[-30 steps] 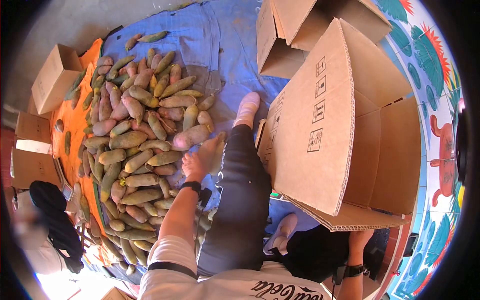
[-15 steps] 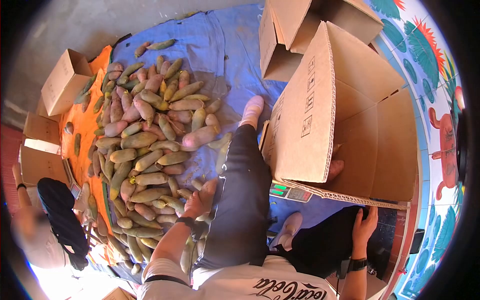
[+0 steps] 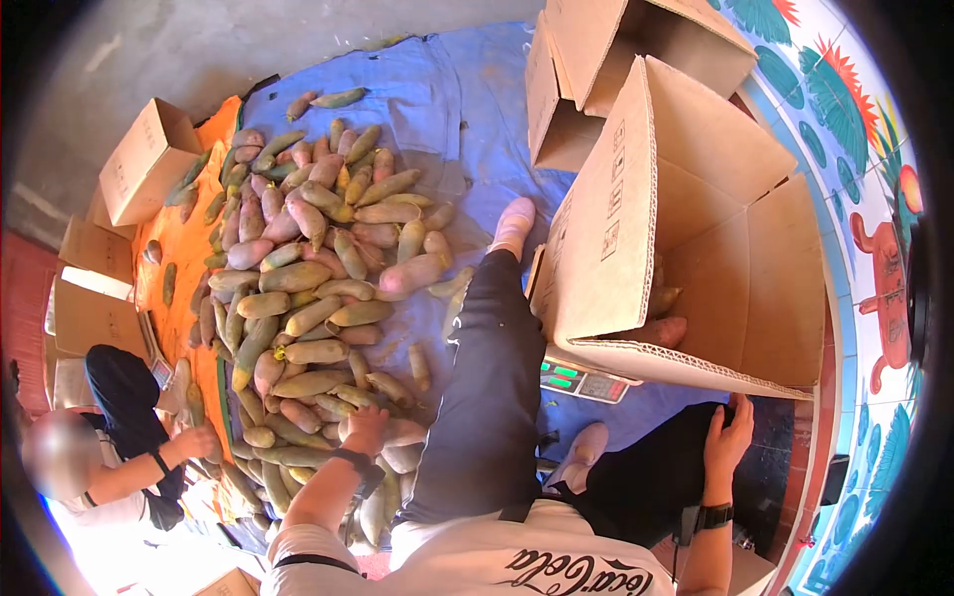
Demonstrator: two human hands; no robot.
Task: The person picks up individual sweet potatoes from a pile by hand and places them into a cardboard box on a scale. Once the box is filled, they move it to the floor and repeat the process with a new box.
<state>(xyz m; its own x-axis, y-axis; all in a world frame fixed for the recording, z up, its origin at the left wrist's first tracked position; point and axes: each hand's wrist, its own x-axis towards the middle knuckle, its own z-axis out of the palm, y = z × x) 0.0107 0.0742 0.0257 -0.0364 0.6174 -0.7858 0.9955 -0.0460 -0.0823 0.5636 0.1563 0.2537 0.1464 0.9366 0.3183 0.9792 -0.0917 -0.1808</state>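
L hand (image 3: pixel 366 429) sits nearer the shirt (image 3: pixel 467 551) than 0.5s ago, over the radish pile (image 3: pixel 316 353), grip I can't tell, best cupped mid-length; R hand (image 3: pixel 728 442) loosely spread nr box (image 3: pixel 601 253).

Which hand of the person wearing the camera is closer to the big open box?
Right. The right hand is close beside the near edge of the big open box; the left hand is farther away, down at the vegetable pile.

The left hand (image 3: pixel 367 429) has moved to the radish pile's (image 3: pixel 298 328) near end. Radishes (image 3: pixel 664 331) now show inside the carton (image 3: pixel 760 278). A co-worker's hand (image 3: pixel 196 445) has come forward.
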